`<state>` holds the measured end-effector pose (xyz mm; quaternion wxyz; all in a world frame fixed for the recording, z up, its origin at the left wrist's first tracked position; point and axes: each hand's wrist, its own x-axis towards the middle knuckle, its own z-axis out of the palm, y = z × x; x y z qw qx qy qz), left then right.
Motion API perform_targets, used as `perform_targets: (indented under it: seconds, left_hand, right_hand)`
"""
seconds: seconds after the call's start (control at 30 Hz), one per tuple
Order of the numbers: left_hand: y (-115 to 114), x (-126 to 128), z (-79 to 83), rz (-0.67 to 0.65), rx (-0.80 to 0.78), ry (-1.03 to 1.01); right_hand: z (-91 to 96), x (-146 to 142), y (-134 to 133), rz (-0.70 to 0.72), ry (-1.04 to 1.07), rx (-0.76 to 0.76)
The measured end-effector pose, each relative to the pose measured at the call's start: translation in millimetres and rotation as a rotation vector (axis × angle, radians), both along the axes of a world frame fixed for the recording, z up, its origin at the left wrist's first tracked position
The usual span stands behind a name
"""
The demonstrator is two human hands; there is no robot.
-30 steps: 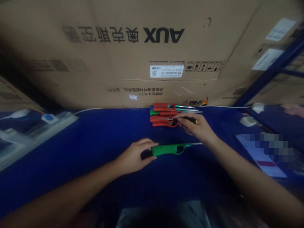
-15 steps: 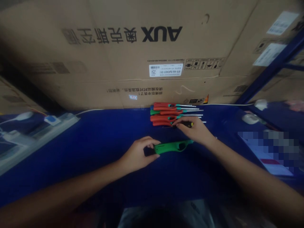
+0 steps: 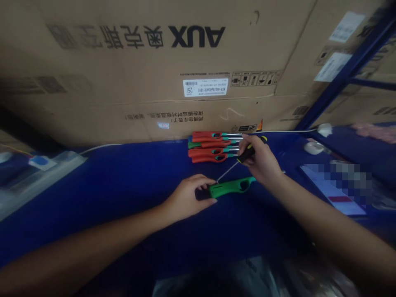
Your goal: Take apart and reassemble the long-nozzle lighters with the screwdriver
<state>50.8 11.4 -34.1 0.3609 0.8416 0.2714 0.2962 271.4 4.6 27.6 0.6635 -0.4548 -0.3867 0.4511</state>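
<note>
My left hand (image 3: 188, 197) pinches the dark rear end of a green long-nosed lighter (image 3: 230, 187) that lies on the blue tabletop (image 3: 123, 185). My right hand (image 3: 262, 161) is closed round a screwdriver (image 3: 247, 154) with a black and yellow handle. Its thin metal shaft slants down and left, and the tip meets the lighter's body close to my left fingers. Just behind the hands lies a neat stack of several red and green lighters (image 3: 213, 147), their metal nozzles pointing right.
A large cardboard carton (image 3: 185, 62) marked AUX stands along the back of the table. A white cable (image 3: 99, 146) runs at its foot. Clear plastic packets (image 3: 37, 173) lie at far left, a paper sheet (image 3: 334, 194) and a blue rack post (image 3: 346, 70) at right.
My right hand picked the screwdriver up from beside the stack and tilted it, bringing its tip down onto the green lighter. My left hand kept its hold on the lighter's end.
</note>
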Motion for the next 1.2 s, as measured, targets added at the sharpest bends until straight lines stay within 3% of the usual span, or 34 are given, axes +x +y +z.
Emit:
perform_targets:
  seconds: [0.13,0.5,0.97,1.2]
  left_hand:
    - [-0.7,-2.1,0.7,0.005,-0.089,-0.128]
    - [-1.1,-0.7,7.7,0.019,-0.209,-0.27]
    - [-1.2,-1.5,10.7,-0.004,-0.195,-0.249]
    - [-2.6,-0.6,12.4,-0.008,-0.187,-0.246]
  right_hand:
    - [-6.6,-7.4,-2.2,0.097,0.042,-0.083]
    - [-16.3,-6.1,4.5,0.154,0.106,-0.169]
    - [-15.4,-4.0,3.8,0.138,0.21,-0.251]
    - [-15.4,-4.1,4.1,0.148,0.165,-0.23]
